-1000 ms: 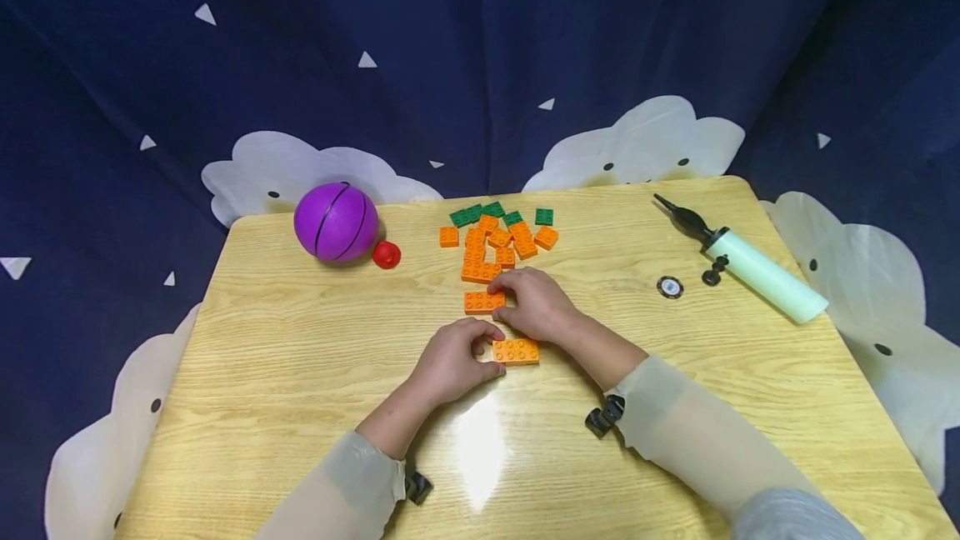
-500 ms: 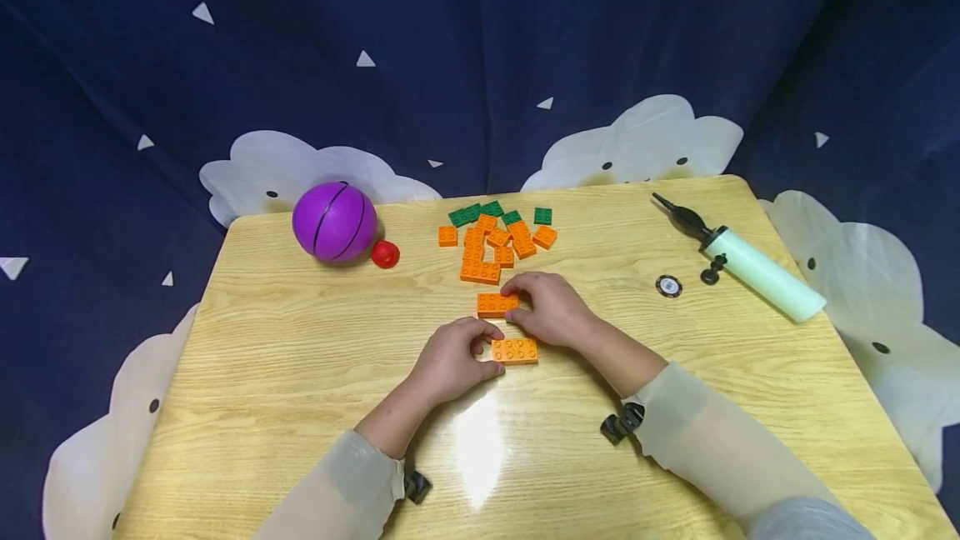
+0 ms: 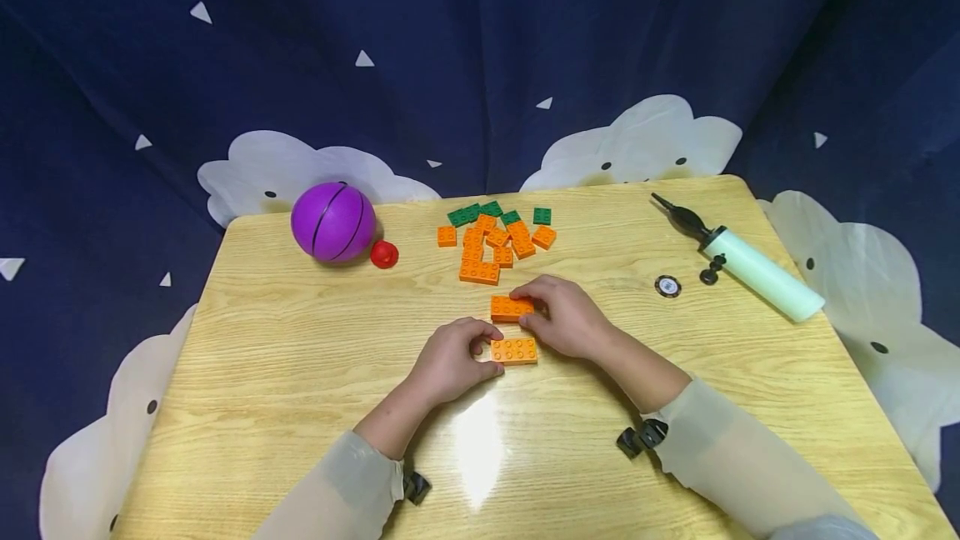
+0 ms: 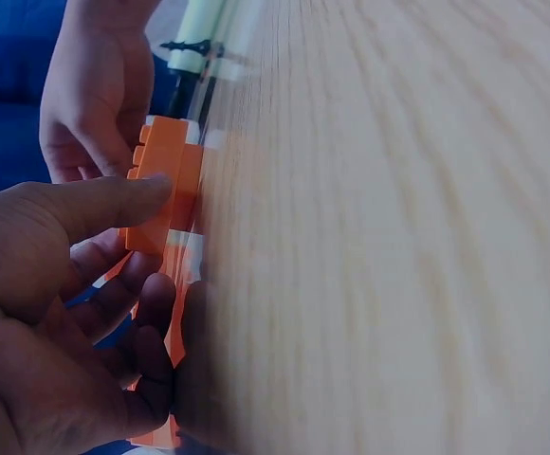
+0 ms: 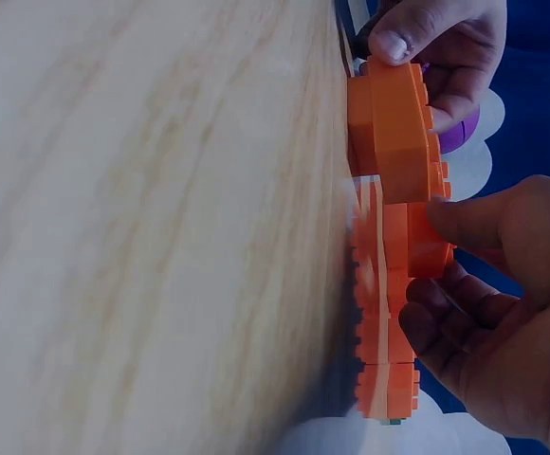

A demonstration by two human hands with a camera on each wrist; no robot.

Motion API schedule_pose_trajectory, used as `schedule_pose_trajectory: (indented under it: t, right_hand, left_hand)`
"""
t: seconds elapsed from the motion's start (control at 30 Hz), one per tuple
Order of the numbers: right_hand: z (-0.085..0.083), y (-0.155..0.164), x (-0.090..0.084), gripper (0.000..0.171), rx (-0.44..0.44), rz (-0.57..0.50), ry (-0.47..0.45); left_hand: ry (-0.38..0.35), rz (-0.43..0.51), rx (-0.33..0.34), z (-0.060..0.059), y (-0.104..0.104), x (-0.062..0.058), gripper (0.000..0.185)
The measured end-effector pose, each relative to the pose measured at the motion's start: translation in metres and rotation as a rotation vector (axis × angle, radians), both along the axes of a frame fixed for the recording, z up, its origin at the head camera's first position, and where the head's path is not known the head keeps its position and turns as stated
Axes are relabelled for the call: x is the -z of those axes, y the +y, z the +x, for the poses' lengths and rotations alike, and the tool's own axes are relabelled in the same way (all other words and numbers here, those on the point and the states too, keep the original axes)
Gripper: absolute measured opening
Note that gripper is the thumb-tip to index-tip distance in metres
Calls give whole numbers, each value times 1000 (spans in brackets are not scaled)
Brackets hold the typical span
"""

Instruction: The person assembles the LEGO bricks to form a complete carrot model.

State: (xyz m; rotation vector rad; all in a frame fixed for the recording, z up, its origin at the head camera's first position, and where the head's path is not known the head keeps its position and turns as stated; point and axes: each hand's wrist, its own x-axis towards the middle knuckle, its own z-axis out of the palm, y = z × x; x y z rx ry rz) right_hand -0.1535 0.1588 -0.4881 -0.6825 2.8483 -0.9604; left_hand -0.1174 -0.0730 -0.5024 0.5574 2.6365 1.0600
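Two orange toy bricks with studs on top lie one behind the other at mid-table. My left hand (image 3: 452, 359) pinches the left end of the nearer brick (image 3: 515, 351) between thumb and fingers. My right hand (image 3: 564, 317) pinches the right end of the farther brick (image 3: 507, 307), thumb on its near side. A narrow strip of table shows between the two bricks in the head view. In the right wrist view, the nearer brick (image 5: 403, 142) partly overlaps the one at my right fingers (image 5: 431, 248). My left thumb (image 4: 128, 201) presses the brick's side in the left wrist view.
Several loose orange bricks (image 3: 480, 272) and green bricks (image 3: 491, 208) lie behind my hands. A purple ball (image 3: 333, 222) and a small red hat-shaped piece (image 3: 385, 254) sit at the back left. To the right are a poker chip (image 3: 667, 287), a black piece (image 3: 712, 269) and a hand pump (image 3: 763, 273).
My right hand has slid the farther brick to the right and slightly nearer, until it lies behind the nearer brick. The left hand and its brick stay in place.
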Motion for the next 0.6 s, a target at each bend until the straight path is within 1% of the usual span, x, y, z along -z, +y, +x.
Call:
schedule_pose_trajectory:
  t: [0.37,0.6]
  right_hand:
    - [15,14,-5,35,-14,-23,21]
    - [28,20,-8,35,-23,-17,33]
  left_hand:
    - [-4,2,-6,1,0,-1,35]
    - [-5,-1,-5,0,1,-1,36]
